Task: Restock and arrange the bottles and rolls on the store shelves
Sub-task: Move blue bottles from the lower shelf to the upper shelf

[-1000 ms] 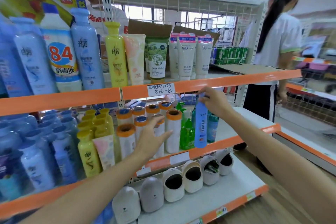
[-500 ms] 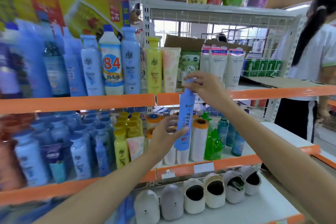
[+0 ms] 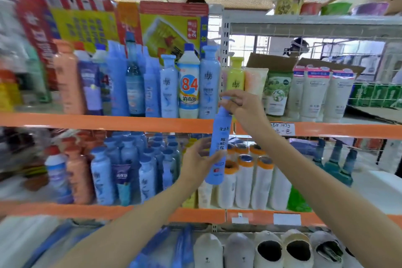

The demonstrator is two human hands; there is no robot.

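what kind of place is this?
Most likely a small retail store, toiletries and household aisle. Orange-edged shelves hold rows of shampoo bottles facing outward, a handwritten price tag is clipped to the shelf edge, and slippers are lined up on the bottom tier.

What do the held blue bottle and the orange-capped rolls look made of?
Blue bottle: likely plastic, smooth and matte, uniformly coloured with printed text. Orange-capped rolls: white, softly creased wrap, possibly thin plastic film or paper; blur leaves it open.
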